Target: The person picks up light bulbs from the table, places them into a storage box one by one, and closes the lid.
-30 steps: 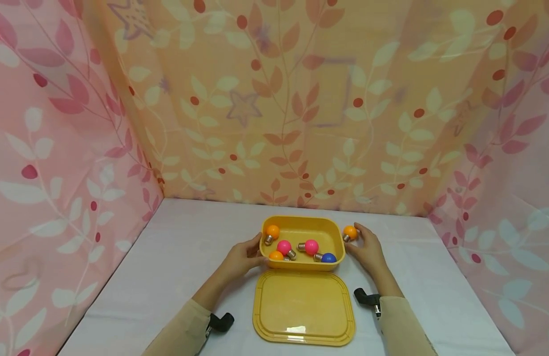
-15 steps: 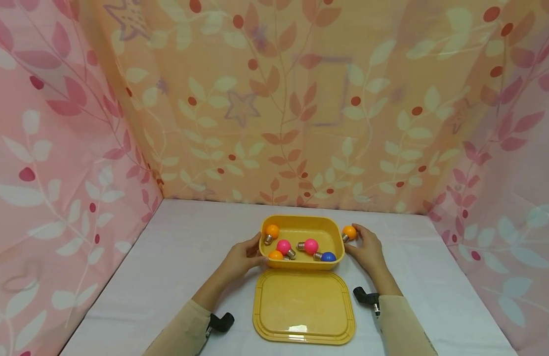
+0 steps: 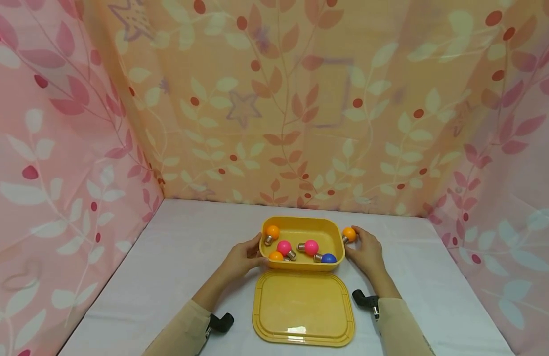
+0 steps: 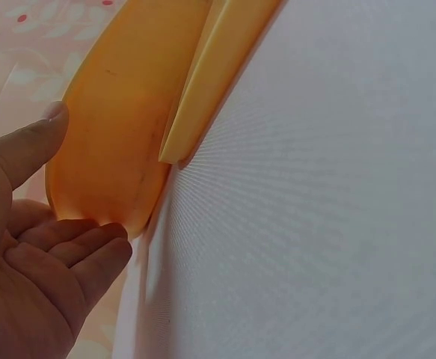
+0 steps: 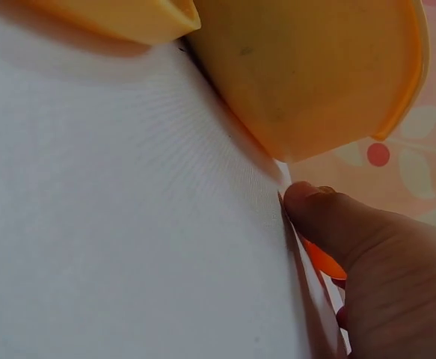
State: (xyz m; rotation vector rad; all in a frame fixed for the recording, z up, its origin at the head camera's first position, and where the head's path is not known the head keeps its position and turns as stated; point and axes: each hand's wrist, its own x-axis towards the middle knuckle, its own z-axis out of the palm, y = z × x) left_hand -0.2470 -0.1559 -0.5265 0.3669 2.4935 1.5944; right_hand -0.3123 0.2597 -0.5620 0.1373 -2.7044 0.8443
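A yellow plastic box (image 3: 301,266) stands uncovered on the table, and my left hand (image 3: 238,257) holds its left end. In the left wrist view the thumb (image 4: 49,123) lies at the rim and the curled fingers (image 4: 83,250) meet the end wall. Just outside the box's right end, my right hand (image 3: 366,251) holds an orange toy light bulb (image 3: 349,234) with a silver screw base. From the right wrist camera the thumb hides most of that bulb (image 5: 324,262). Inside the box lie two orange bulbs (image 3: 272,232), two pink bulbs (image 3: 311,247) and a blue bulb (image 3: 329,258).
The yellow lid (image 3: 303,306) lies flat on the white tabletop (image 3: 185,222), right in front of the box. Patterned cloth (image 3: 274,148) hangs behind and at both sides of the table. Each wrist carries a black camera mount (image 3: 222,323).
My right hand and its orange bulb have shifted very slightly left and toward the front. The left hand, box and lid stay put.
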